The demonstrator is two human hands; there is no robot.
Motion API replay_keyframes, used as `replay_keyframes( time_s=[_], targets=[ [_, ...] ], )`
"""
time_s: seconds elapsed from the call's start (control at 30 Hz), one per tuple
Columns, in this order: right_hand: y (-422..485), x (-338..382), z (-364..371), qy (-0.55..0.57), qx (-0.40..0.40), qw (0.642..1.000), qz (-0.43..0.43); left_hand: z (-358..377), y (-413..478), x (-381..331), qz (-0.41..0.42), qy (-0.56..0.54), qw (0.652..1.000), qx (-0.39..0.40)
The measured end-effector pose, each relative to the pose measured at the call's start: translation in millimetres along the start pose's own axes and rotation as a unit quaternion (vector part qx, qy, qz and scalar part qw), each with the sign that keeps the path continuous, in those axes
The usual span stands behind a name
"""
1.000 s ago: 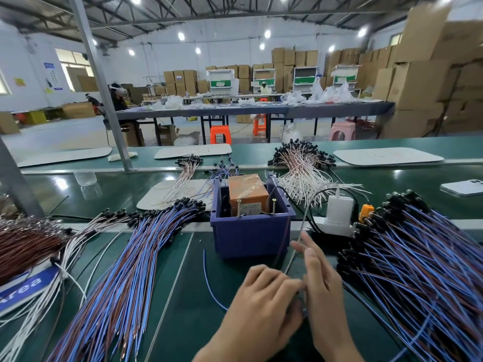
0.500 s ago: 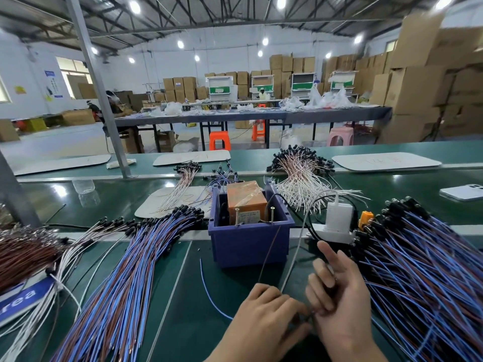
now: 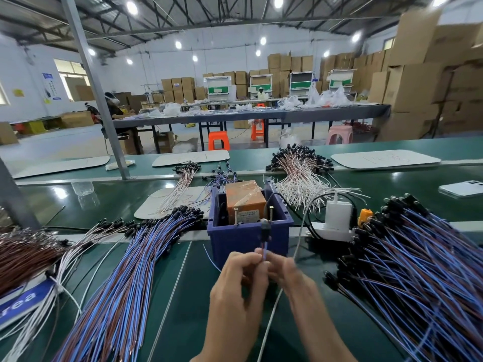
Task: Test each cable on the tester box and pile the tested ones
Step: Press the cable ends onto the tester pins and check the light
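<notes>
Both hands low centre, in front of blue bin [image 3: 279, 240]. Left hand [image 3: 239, 291]: fingers curled, pinching cable [image 3: 264, 250] just below its black connector. Right hand [image 3: 294, 280]: motion-blurred, looks like it pinches same cable from other side. Cable upright, connector end up, against bin's front wall, just under two metal posts at rim; contact with posts unclear. Orange tester box [image 3: 244, 199] sits inside bin. Blue-brown cable pile [image 3: 125, 270] fanned on green bench [image 3: 183, 296] to left, bigger pile [image 3: 418, 270] to right. White charger [image 3: 338, 214] just right of bin.
</notes>
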State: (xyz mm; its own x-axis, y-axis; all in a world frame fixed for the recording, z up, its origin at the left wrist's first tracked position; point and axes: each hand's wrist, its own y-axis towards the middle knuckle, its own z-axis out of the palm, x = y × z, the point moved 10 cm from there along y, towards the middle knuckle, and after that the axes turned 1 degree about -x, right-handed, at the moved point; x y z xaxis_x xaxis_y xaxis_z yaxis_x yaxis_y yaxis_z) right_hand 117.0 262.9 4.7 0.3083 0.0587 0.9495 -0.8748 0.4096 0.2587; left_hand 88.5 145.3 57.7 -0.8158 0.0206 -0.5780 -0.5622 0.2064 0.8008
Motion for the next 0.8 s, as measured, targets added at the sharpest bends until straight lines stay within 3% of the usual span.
replay_keyframes(
  time_s=[0.1,0.23,0.53,0.67,0.8],
  targets=[
    [-4,28,16,-0.072,0.033,0.994,-0.074,-15,13,-6,-0.052,-0.034,0.997,-0.048],
    [5,64,18,-0.104,0.009,0.987,-0.122,-32,42,-22,-0.097,-0.126,0.983,-0.094],
    [-1,145,-6,-0.255,-0.029,0.951,-0.174,-59,93,-56,-0.105,-0.214,0.959,-0.152],
    [-19,159,-35,-0.340,-0.076,0.922,-0.168,-42,93,-49,-0.146,-0.248,0.948,-0.137],
    [-42,167,-60,-0.455,-0.123,0.864,-0.177,-1,82,-37,-0.195,-0.247,0.946,-0.083]
  ],
)
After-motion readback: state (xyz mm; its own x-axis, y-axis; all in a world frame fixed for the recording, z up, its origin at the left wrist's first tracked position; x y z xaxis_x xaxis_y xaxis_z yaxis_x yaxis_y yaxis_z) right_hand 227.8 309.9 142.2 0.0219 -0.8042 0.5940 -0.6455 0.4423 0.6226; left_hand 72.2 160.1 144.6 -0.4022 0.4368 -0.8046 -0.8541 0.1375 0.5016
